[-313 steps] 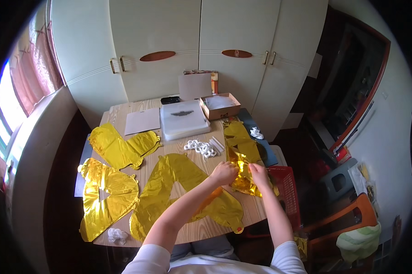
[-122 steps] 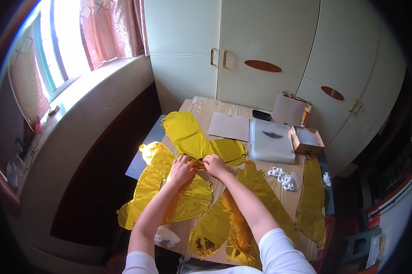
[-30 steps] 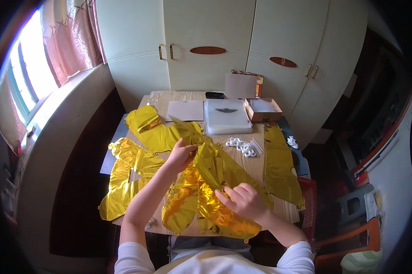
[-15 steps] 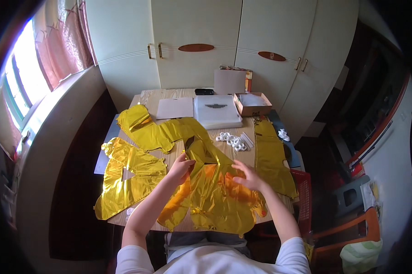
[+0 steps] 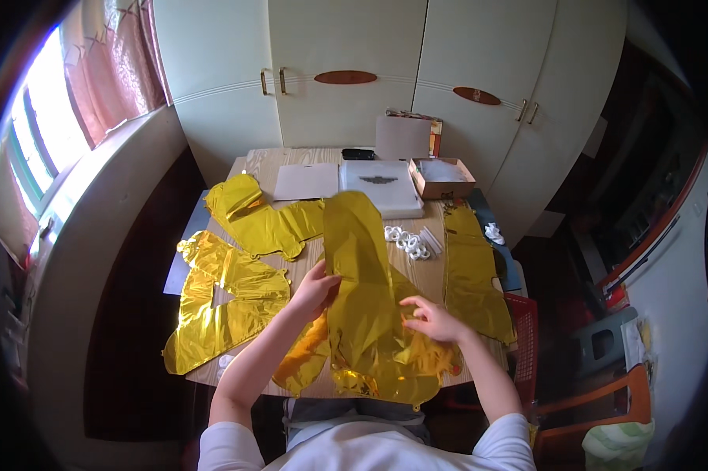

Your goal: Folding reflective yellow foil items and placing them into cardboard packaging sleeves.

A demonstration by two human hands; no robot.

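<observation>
Cream wardrobe (image 5: pixel 346 35) along the back, fitted with brass handles and reddish oval plaques; pink curtain (image 5: pixel 118 74) at a bright window, far left. Wood-grained table (image 5: pixel 261 161) in front, laid out as follows.

Item: long gold foil piece (image 5: pixel 358 267), flat and round-topped, raised at the middle of the near half, its lower part over more gold foil (image 5: pixel 301 365) near the front edge. Left hand (image 5: pixel 315 290): pinching the left edge of the long gold foil piece between thumb and fingers. Right hand (image 5: pixel 435 319): fingers parted and half bent, at the right side of the same foil; whether the fingertips touch it cannot be told from this angle.

Further gold foil, three pieces: bent piece (image 5: pixel 279 228), back left; creased piece with an opening (image 5: pixel 236 318), near left; broad strip (image 5: pixel 470 275), along the right side.

Far side, left to right: pale grey card (image 5: pixel 305 182), lying flat; black object (image 5: pixel 359 154); clear plastic stack (image 5: pixel 377 196) with a dark emblem; open cardboard box (image 5: pixel 452 191) holding whitish translucent material.

Right of centre: white rolls (image 5: pixel 410 243) in a cluster, pale strips (image 5: pixel 431 242) just beside. Red basket (image 5: pixel 521 345), next to the table's right edge.
</observation>
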